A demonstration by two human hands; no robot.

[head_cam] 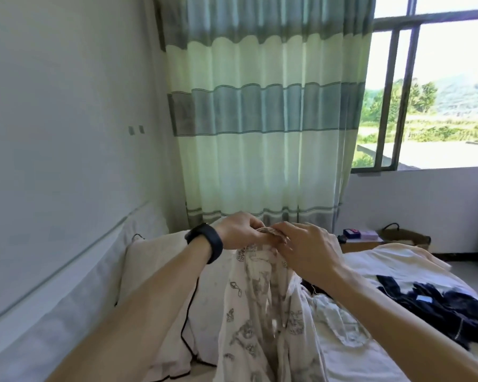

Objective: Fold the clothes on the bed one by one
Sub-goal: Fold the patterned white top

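a white printed garment (pixel 260 312) hangs above the bed (pixel 398 260), held up by its top edge. the left hand (pixel 239 232) and right hand (pixel 307 252), close together, each pinch that edge with curled fingers. dark clothes (pixel 436 307) lie on the bed to the right. beyond hang a striped curtain (pixel 262 111) and a window (pixel 431 92).
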